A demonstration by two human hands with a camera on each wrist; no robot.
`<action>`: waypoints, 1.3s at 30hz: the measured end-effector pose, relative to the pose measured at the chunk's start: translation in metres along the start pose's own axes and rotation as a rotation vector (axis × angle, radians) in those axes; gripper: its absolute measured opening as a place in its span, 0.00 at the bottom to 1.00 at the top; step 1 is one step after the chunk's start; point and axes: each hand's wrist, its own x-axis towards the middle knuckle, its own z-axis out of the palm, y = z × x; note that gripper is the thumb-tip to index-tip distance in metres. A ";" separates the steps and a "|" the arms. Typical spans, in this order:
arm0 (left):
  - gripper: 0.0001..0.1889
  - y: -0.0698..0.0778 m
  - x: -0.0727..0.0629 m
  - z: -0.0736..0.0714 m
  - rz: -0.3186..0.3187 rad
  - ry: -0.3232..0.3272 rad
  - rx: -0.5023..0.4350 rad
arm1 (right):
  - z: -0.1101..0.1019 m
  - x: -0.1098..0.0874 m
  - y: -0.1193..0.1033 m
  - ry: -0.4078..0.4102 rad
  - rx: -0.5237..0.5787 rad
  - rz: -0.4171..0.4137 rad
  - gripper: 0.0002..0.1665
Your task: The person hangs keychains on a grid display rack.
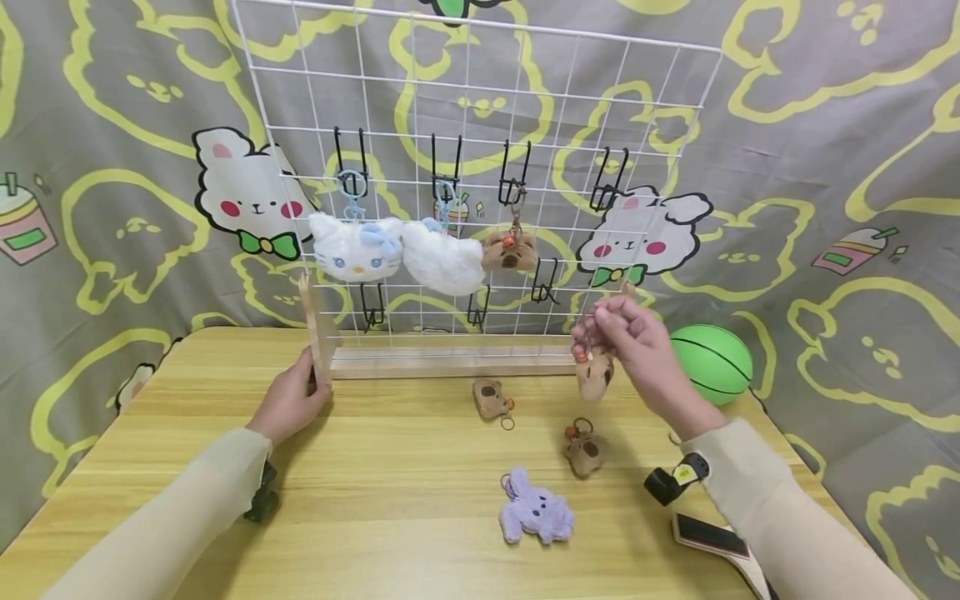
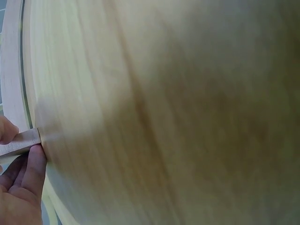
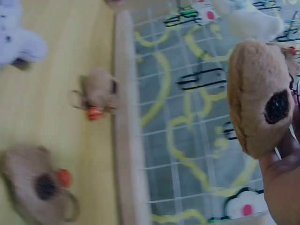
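Observation:
My right hand (image 1: 637,346) pinches the ring end of a brown plush keychain (image 1: 595,377), which hangs below the fingers in front of the rack's right side. In the right wrist view this plush (image 3: 258,93) shows a dark muzzle patch. My left hand (image 1: 292,400) grips the wooden side foot (image 1: 315,337) of a white wire grid rack (image 1: 465,77); the left wrist view shows thumb and fingers on either side of the wood (image 2: 21,143). On the grid's hooks hang a white cat plush (image 1: 356,250), a second white plush (image 1: 444,260) and a brown plush (image 1: 510,252).
Two more brown plush keychains (image 1: 491,398) and a purple plush keychain (image 1: 536,508) lie on the wooden table (image 1: 375,500). Bare black hooks (image 1: 609,179) are on the grid. A green ball (image 1: 711,364) sits at the right, and a brush-like wooden tool (image 1: 712,537) lies beside the right sleeve.

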 end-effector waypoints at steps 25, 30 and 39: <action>0.32 -0.004 0.000 -0.002 -0.004 0.005 0.025 | 0.002 0.069 -0.081 0.288 0.178 -0.275 0.06; 0.33 -0.004 0.002 0.002 -0.003 0.003 0.021 | -0.001 0.072 -0.079 0.319 0.129 -0.223 0.04; 0.31 -0.004 0.002 0.002 0.011 0.023 0.027 | -0.006 0.072 -0.069 0.252 0.044 -0.166 0.05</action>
